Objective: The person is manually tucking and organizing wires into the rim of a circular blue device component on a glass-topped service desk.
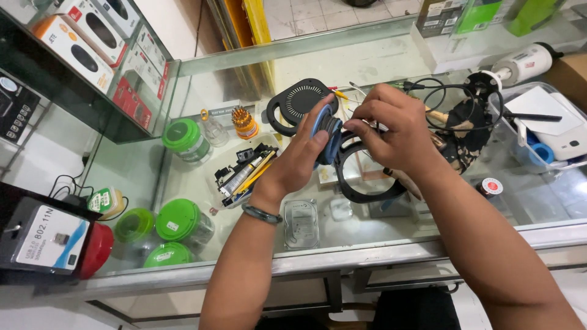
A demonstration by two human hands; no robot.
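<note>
I see the left hand (298, 160) clasping a round blue speaker unit (324, 131), fingers curled behind it, thumb at its 12 o'clock edge. The right hand (391, 131) pinches the unit's dark centre from 3 o'clock, fingertips closed on it. A black ring frame (361, 186) hangs at 6 o'clock under the right palm; whether a finger hooks it, I cannot tell. A black grille cover (301, 101), round and ribbed with a handle loop, lies at 11 o'clock from the unit. Blue rim looks rubbery, centre matte.

Glass counter (391, 58) below, metal edged. On it: green-lidded jars (177, 221) at 8 o'clock, an orange screwdriver-bit holder (245, 123), a bare hard drive (301, 223) at 6 o'clock, black cables (437, 91) at 2 o'clock. Boxed goods sit on a shelf (92, 91) at 10 o'clock.
</note>
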